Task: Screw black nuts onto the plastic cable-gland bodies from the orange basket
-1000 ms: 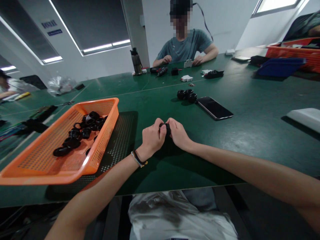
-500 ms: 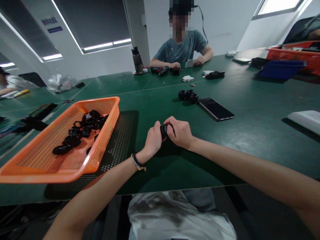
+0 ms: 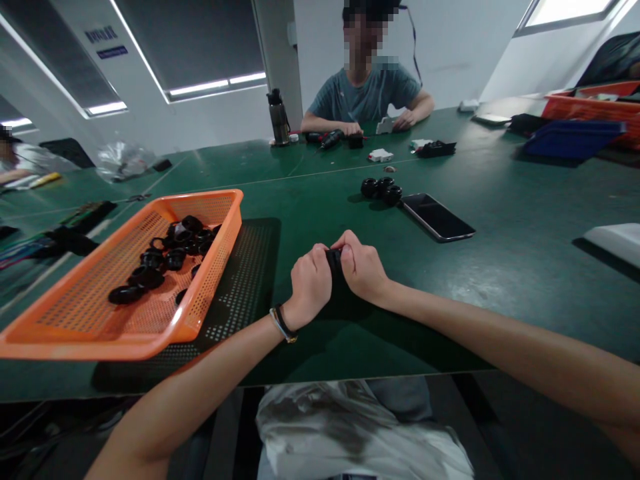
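Note:
My left hand (image 3: 310, 283) and my right hand (image 3: 363, 267) meet just above the green table (image 3: 500, 220), both closed around one small black round part (image 3: 334, 259). Only a sliver of that part shows between my fingers. An orange mesh basket (image 3: 80, 320) to my left holds several black rings and caps (image 3: 165, 257). Three black round parts (image 3: 381, 188) sit grouped further out on the table, beside a dark phone (image 3: 437, 217).
A person in a grey-blue shirt (image 3: 367, 93) sits across the table with small tools and white parts. A dark bottle (image 3: 278, 118) stands at the far side. Blue and orange bins (image 3: 575, 130) are at the far right; a white object (image 3: 617, 240) lies at the right edge.
Both hands stay closed on the black part, and their grip on it has shifted slightly. The view has drifted a little; the person opposite has moved an arm toward the table's middle.

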`<state>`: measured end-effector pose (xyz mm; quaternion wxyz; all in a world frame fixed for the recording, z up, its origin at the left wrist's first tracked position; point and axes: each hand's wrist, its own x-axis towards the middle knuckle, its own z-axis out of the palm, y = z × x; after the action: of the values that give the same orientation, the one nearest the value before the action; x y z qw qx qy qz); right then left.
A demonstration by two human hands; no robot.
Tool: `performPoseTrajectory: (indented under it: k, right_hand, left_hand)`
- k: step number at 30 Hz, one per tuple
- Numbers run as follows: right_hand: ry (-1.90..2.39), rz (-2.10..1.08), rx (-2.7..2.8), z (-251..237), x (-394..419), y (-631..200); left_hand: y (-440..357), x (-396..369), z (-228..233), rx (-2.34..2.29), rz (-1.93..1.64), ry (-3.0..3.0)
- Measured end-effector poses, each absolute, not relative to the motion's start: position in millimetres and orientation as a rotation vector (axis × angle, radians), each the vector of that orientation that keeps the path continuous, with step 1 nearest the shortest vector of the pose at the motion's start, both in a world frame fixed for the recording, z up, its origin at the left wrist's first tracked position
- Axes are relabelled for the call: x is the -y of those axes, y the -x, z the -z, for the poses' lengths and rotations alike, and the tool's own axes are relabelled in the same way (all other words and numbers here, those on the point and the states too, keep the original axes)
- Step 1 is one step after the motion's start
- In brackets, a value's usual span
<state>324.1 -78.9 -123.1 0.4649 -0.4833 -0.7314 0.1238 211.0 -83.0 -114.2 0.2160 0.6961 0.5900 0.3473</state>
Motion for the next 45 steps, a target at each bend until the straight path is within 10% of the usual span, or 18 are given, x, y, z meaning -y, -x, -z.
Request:
performPoseTrajectory:
  k: [18, 34, 45]
  right_hand:
    - [1.359, -0.750, 1.405, 132, 76, -318]
    - [0.880, 0.322, 1.918, 127, 68, -338]
    - [1.184, -0.166, 1.732, 128, 77, -322]
  left_hand:
    - [-207, 76, 111, -1.688, -0.702, -2.444]
    - [-216, 70, 124, -1.245, -0.985, -1.378]
    - [-210, 79, 117, -1.573, -0.958, -2.010]
